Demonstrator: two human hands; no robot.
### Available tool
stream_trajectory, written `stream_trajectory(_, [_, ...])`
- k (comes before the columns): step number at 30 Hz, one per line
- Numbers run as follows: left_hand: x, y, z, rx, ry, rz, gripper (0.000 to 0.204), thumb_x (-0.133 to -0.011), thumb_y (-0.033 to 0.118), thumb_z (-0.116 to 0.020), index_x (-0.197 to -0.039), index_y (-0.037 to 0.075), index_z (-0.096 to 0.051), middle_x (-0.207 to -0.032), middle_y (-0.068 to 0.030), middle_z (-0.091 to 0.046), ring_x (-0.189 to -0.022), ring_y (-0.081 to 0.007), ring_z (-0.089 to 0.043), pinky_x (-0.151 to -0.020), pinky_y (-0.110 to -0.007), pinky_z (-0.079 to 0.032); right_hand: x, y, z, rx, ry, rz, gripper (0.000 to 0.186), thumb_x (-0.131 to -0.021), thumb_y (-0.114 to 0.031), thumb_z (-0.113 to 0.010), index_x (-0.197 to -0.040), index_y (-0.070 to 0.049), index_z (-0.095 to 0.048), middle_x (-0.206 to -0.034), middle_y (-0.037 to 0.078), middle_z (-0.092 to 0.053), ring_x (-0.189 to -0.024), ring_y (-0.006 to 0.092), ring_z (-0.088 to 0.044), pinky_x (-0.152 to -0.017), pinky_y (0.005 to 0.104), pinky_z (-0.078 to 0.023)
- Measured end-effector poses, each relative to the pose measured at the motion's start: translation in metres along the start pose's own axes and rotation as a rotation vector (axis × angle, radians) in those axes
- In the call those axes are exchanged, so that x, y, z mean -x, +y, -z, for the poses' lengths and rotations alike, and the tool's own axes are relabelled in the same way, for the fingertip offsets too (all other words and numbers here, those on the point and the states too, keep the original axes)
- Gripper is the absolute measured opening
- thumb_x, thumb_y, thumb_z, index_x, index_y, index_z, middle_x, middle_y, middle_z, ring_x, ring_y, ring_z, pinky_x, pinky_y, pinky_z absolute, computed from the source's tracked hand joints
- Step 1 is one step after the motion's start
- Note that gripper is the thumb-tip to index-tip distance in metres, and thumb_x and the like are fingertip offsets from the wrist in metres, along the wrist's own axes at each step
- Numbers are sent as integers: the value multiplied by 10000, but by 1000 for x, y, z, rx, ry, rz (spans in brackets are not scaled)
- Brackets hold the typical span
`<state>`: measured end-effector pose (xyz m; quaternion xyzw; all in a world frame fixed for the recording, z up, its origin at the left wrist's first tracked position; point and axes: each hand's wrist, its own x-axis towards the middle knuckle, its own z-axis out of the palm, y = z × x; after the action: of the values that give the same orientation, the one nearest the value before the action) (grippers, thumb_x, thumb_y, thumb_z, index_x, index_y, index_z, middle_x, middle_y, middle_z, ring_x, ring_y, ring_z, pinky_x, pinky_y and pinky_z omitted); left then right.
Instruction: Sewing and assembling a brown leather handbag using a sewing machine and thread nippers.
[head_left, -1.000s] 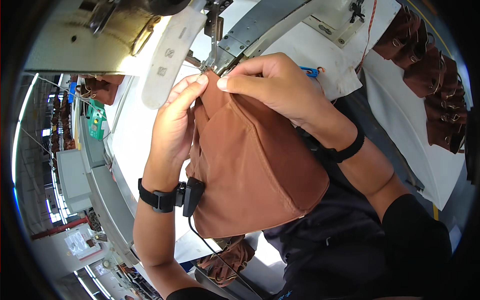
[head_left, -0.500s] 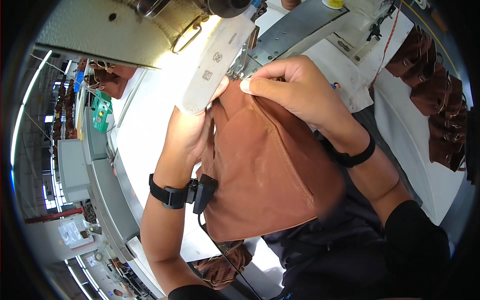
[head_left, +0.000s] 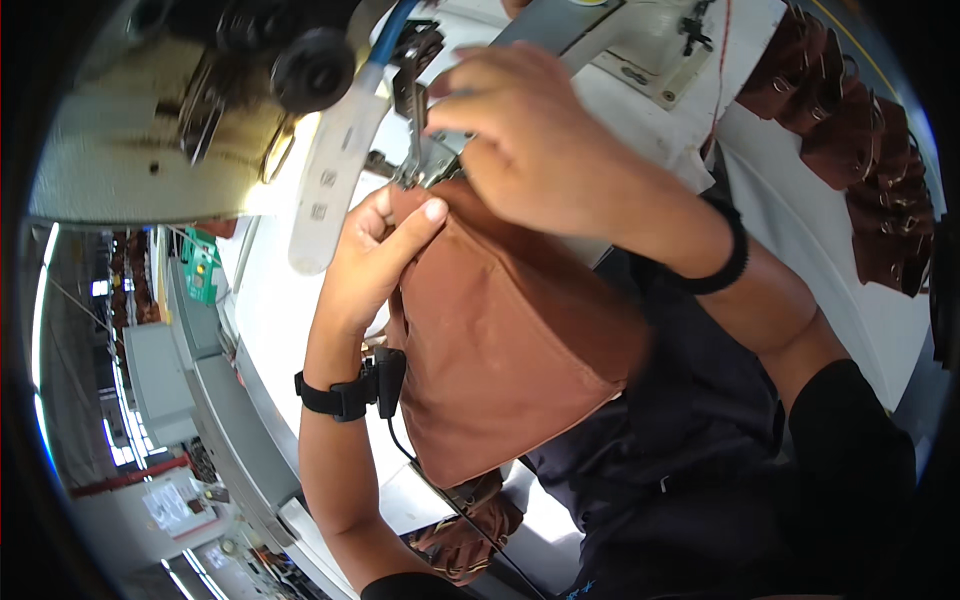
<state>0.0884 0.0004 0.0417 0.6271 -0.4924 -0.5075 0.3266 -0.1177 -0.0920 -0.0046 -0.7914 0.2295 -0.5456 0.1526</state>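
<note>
My left hand point(head_left: 387, 250) pinches the top edge of a brown bag piece point(head_left: 500, 360) at the sewing machine's presser foot point(head_left: 412, 170), thumb on top. The piece hangs down toward my lap, with a stitched curved seam along it. My right hand point(head_left: 520, 140) is raised over the piece beside the machine's metal needle parts, fingers bent and blurred; whether it holds anything is unclear. A pale elongated guard point(head_left: 330, 195) on the machine stands left of the foot.
The machine head point(head_left: 150, 130) overhangs the upper left of the white table point(head_left: 255, 320). Brown bags with metal fittings point(head_left: 830, 120) lie in a row at right. More brown material point(head_left: 475, 540) is below the table edge. A green box point(head_left: 202, 270) and grey workbenches are at left.
My right hand has left the piece's top edge and moved up with bent fingers. My left thumb now lies on that edge, lower in view. The machine appears shifted as the view moved.
</note>
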Motion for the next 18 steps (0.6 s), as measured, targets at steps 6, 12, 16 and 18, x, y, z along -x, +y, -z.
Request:
stream_trajectory(6, [-3, -13, 8, -169, 2, 0, 319, -1036, 315, -737, -1172, 31, -692, -1080, 28, -712, -922, -31, -581, -841, -215, -459, 2, -11, -2, -532, 125, -193, 218, -877, 41, -545, -995, 7, -726, -1158, 105, -723, -1099, 263, -677, -966, 375, -526])
stream_trajectory(12, [-3, -11, 12, -129, -4, 5, 267, -1012, 275, -777, -1114, 46, -685, -985, 17, -715, -854, -52, -617, -781, -232, -506, 48, -20, 27, -418, -125, -661, 322, -1054, -289, -630, -1067, 12, -744, -974, 96, -734, -901, 187, -702, -840, 312, -546])
stream_trajectory(16, [-1, -8, 7, -21, -6, -35, 274, -1019, 246, -764, -1162, 29, -680, -1057, -29, -750, -947, -95, -677, -867, -272, -550, 55, -12, 5, -737, -412, -821, 535, -1062, -490, -640, -1067, 35, -744, -833, 76, -696, -760, 124, -595, -692, 302, -476])
stream_trajectory(18, [-4, -9, 7, -29, 11, -70, 268, -1022, 231, -760, -1169, 22, -680, -1052, -38, -753, -931, -95, -686, -850, -265, -557, 51, -10, 2, -786, -391, -790, 477, -1043, -438, -685, -1023, 37, -732, -772, 43, -657, -731, 101, -553, -660, 294, -448])
